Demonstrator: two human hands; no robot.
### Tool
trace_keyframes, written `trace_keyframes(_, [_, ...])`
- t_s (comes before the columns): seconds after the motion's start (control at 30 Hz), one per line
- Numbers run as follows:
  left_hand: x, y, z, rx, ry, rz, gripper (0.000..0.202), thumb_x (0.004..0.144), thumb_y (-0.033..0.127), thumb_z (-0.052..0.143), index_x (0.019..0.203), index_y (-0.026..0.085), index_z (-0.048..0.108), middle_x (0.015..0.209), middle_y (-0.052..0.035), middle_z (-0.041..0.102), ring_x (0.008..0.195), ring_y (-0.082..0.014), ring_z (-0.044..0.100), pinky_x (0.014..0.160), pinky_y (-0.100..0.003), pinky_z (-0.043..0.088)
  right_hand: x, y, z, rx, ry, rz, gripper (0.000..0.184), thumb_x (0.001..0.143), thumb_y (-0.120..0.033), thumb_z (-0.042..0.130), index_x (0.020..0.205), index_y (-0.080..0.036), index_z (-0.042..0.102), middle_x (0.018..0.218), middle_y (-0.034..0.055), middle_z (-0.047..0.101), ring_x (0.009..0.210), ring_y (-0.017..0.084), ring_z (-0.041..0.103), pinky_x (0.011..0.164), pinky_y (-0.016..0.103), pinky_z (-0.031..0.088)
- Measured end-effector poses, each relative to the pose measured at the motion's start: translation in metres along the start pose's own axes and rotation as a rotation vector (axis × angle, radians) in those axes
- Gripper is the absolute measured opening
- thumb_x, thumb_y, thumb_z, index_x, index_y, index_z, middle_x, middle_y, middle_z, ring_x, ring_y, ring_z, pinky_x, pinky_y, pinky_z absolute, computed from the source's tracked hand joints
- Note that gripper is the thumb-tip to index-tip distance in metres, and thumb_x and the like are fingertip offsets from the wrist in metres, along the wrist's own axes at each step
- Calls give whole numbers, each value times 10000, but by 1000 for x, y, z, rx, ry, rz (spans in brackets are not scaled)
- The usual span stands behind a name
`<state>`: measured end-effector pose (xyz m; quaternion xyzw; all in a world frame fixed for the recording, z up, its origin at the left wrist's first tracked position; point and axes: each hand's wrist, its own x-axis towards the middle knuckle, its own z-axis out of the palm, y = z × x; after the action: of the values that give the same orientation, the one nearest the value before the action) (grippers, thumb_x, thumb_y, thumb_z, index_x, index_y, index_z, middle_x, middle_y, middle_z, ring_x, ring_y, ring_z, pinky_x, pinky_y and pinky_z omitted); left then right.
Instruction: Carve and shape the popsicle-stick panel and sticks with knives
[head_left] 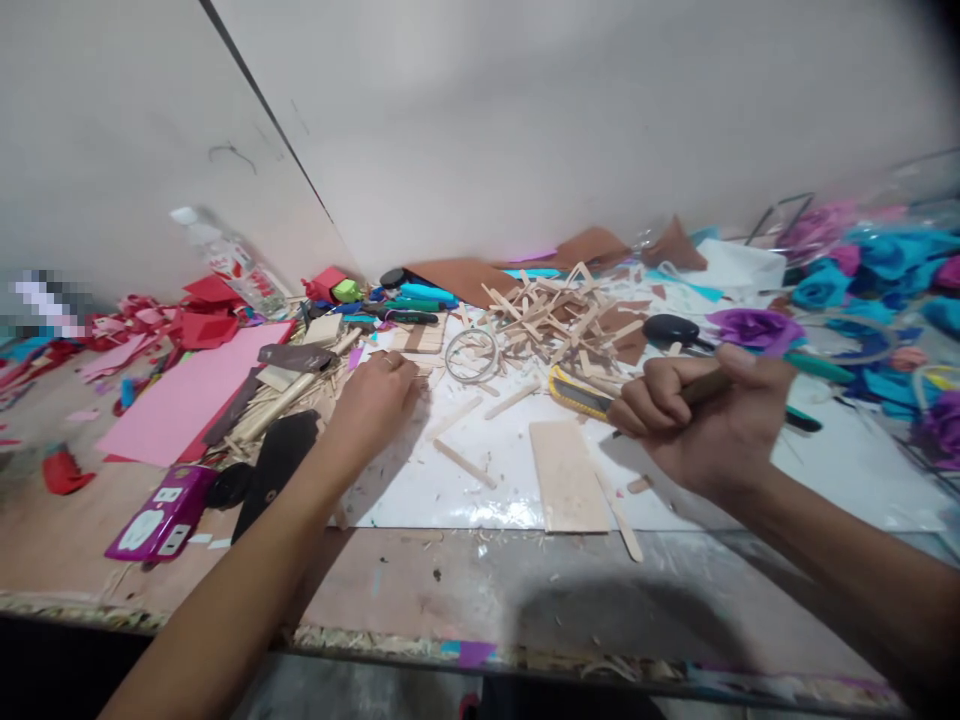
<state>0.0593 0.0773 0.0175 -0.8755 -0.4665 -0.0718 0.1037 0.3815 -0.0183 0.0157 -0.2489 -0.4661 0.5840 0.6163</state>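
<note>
My right hand (705, 425) is closed round a brown-handled tool (705, 388), held above the white sheet; a thin dark tip shows below the fist, but its kind is unclear. Just left of that fist lies a yellow utility knife (576, 394). My left hand (379, 395) reaches down at the sheet's left side with fingers curled together, and anything inside them is hidden. Small wooden pieces (418, 338) lie beyond it, with a roll of clear tape (471, 356) to its right. Between the hands rests a flat wooden board (568, 475), a craft stick (626, 525) beside it.
A heap of craft sticks (562, 315) covers the back middle. Pink paper (195, 390), a purple box (161, 515) and a plastic bottle (229, 260) are on the left. Blue and purple paper flowers (885, 255) crowd the right. The wall (525, 120) stands behind.
</note>
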Motion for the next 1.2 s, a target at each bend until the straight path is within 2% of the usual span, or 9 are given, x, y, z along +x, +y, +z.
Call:
trace_keyframes(0.13, [1,-18,0,43,-104,-51,235,920,78,517,902,123,747,997,-165,740,937,-303,691,836,-412,546,0,1,2,-29,-5,-8,576,863,-598,595,463,-221,422,400,-37,227,399,110,171,440,340,171])
trace_keyframes(0.33, [3,-11,6,69,-124,-84,277,989,148,476,1071,118,738,1136,-176,734,1123,-328,667,943,-426,527,-1,2,7,-33,-9,-47,576,871,-598,583,469,-222,412,403,-43,215,399,107,158,435,331,166])
trace_keyframes(0.5, [4,-12,9,46,-125,-51,301,1008,181,458,1102,142,742,1153,-165,741,1105,-327,669,920,-432,538,-1,3,10,-38,33,-82,643,905,-648,564,463,-221,376,409,-47,189,390,102,141,429,325,142])
trace_keyframes(0.67, [6,-16,12,13,-60,-37,266,1006,202,505,974,134,760,996,-173,740,1039,-340,670,889,-457,531,2,6,6,-66,13,-71,653,893,-675,574,454,-235,374,396,-53,192,383,101,142,426,322,145])
trace_keyframes(0.83, [5,-12,13,1,110,-17,225,1000,246,591,956,199,806,1279,-146,706,1180,-358,596,1014,-559,446,2,5,5,-57,-7,-76,676,907,-713,539,455,-241,366,402,-55,186,392,102,135,429,326,136])
trace_keyframes(0.97, [1,8,12,-117,363,193,212,1016,241,606,885,229,773,1044,-85,766,953,-238,663,909,-458,492,2,1,8,-57,13,-72,742,880,-830,522,461,-242,353,416,-57,170,394,105,127,432,329,128])
trace_keyframes(1.03, [-4,30,10,-170,411,303,147,1007,251,643,907,241,750,967,-47,779,880,-193,685,813,-381,512,2,-1,10,-61,23,-75,744,862,-833,549,456,-243,348,414,-56,181,388,103,138,428,327,135])
trace_keyframes(1.1, [-13,59,9,-274,496,517,38,968,201,708,986,229,727,1005,-44,802,880,-181,713,788,-366,523,2,-1,11,-57,31,-84,724,865,-791,579,457,-241,345,412,-56,195,387,100,145,431,323,142])
trace_keyframes(1.2, [-25,101,9,-381,476,795,198,938,172,749,1127,160,694,1083,-92,811,947,-205,755,805,-371,576,2,1,13,-54,32,-98,695,879,-738,595,465,-237,349,408,-58,207,388,97,152,435,316,145])
